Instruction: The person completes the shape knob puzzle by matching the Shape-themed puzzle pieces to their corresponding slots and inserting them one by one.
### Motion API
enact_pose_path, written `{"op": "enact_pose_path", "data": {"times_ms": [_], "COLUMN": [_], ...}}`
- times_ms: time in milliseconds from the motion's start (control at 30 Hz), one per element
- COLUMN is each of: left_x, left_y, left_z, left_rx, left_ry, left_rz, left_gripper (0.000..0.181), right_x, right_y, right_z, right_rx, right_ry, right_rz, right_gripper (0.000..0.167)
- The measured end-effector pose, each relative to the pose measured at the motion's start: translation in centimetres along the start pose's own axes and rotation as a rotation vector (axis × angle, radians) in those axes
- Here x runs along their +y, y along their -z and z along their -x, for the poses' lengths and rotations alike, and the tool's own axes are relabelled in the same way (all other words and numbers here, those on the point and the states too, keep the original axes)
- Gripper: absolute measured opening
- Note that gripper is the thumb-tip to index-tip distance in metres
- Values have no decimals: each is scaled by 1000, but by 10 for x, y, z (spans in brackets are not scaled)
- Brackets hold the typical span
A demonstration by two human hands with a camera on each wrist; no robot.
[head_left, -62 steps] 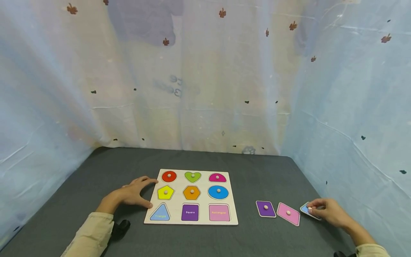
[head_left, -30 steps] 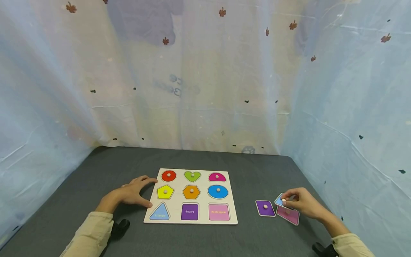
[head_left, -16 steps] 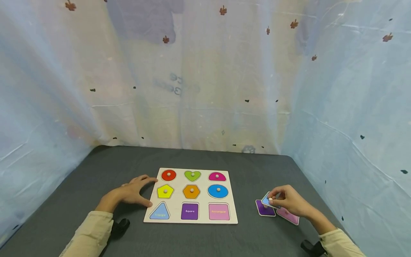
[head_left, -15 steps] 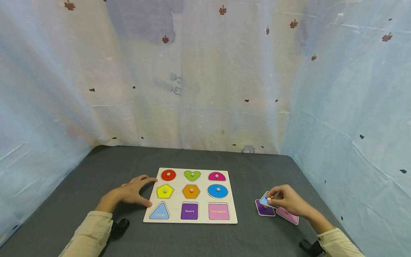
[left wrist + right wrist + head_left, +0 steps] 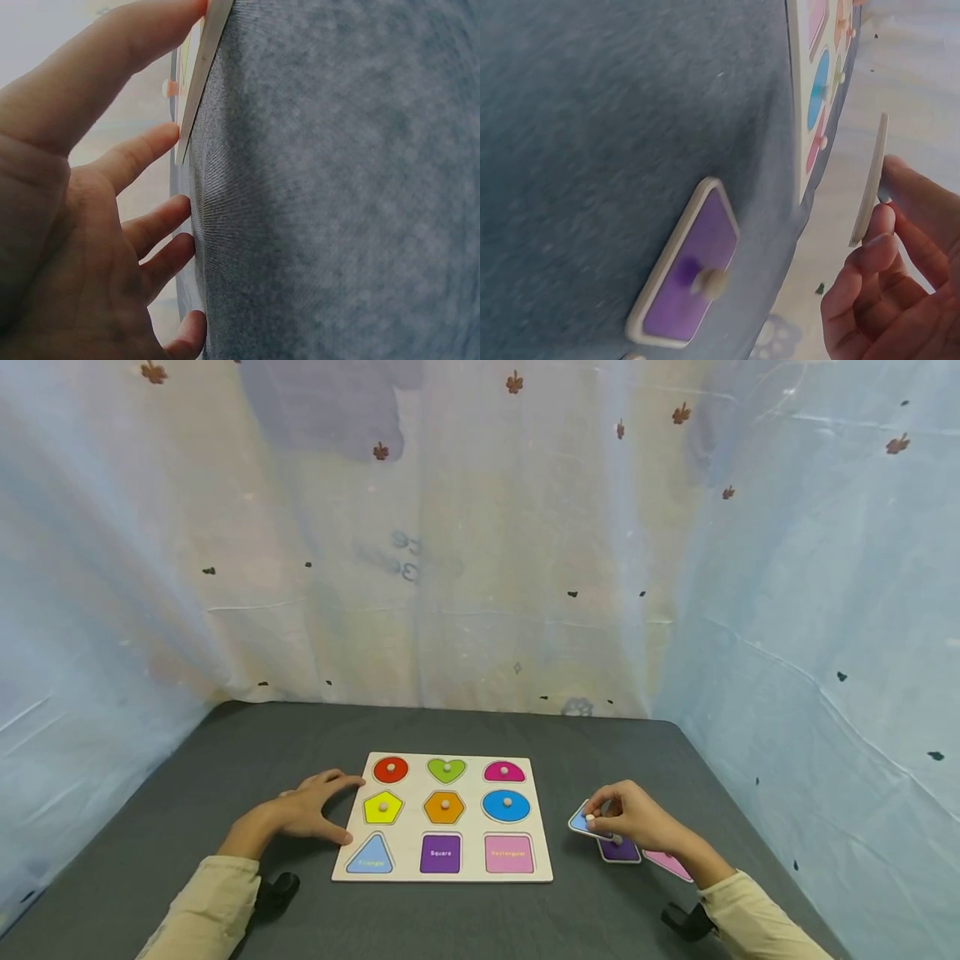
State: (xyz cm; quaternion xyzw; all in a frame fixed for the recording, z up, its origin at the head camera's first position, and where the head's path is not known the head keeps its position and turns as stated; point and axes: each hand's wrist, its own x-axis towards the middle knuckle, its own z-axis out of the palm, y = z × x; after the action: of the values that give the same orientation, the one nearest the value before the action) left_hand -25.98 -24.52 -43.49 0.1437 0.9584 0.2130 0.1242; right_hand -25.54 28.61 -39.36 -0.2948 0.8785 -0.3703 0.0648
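Note:
A blue triangle puzzle piece (image 5: 577, 821) hangs above the table, its round knob pinched between thumb and fingers of my right hand (image 5: 633, 814). In the right wrist view the piece (image 5: 870, 184) appears edge-on. Below it lies a purple square piece (image 5: 621, 852) with a knob, partly covered in the head view. My left hand (image 5: 303, 812) touches the left edge of the white shape puzzle board (image 5: 406, 852) with thumb and index finger spread apart. Along the board's front row are a blue triangle recess (image 5: 371, 855), a purple square recess and a pink rectangle recess.
Several knobbed pieces, such as the orange hexagon (image 5: 444, 807) and blue oval (image 5: 495, 810), sit in the board's back two rows. A pink rectangle piece (image 5: 670, 865) lies partly under my right forearm. Dark cloth (image 5: 420, 922) covers the table; pale curtains (image 5: 480, 527) surround it.
My right hand has lifted the blue triangle piece from the far right and carried it left, past the pink piece and over the purple one. The left hand has stayed at the board's edge.

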Motion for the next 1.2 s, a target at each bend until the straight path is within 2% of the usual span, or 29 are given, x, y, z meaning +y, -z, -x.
{"op": "enact_pose_path", "data": {"times_ms": [133,333,800,1200], "left_x": [-3,-5,1,2], "left_y": [-2,-1,0,0], "left_z": [-2,-2,0,1], "left_rx": [-3,4,1,4], "left_ry": [8,1,8,1], "left_rz": [-5,-12,-11,-13], "left_gripper": [94,94,93,93], "right_x": [-8,-17,-25,-44], "right_y": [-5,-18,-48,-65], "right_z": [-8,-21,-41,-60], "right_rx": [-6,-26,-103,-154], "right_ry": [33,22,52,107], "right_rz": [5,-11,-32,-25], "right_gripper": [13,10,8,5]}}
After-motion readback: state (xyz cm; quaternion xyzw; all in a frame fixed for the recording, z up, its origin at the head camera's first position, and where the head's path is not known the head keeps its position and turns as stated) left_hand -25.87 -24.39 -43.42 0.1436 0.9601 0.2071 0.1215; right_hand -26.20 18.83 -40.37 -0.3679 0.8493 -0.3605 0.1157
